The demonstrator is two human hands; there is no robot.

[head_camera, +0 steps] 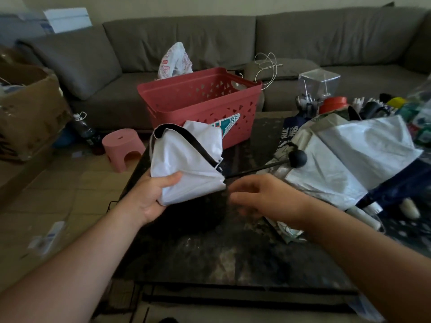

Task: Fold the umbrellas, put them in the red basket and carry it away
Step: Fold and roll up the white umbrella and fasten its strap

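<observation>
My left hand [152,197] grips a half-folded umbrella [186,159] with white cloth and a black edge strip, held above the dark table [233,250]. Its thin black shaft with a round black knob [297,157] points right. My right hand [258,194] hovers just right of the cloth below the shaft, fingers loosely curled, blurred, holding nothing I can see. The red basket [200,99] stands at the table's far edge and looks empty. More umbrellas [349,155], white, grey and navy, lie piled on the table's right side.
A grey sofa [210,38] runs behind the table, with a plastic bag [175,60] on it. A pink stool [123,146], a bottle [85,129] and a cardboard box [30,113] are on the floor to the left. Clutter of small items fills the table's far right.
</observation>
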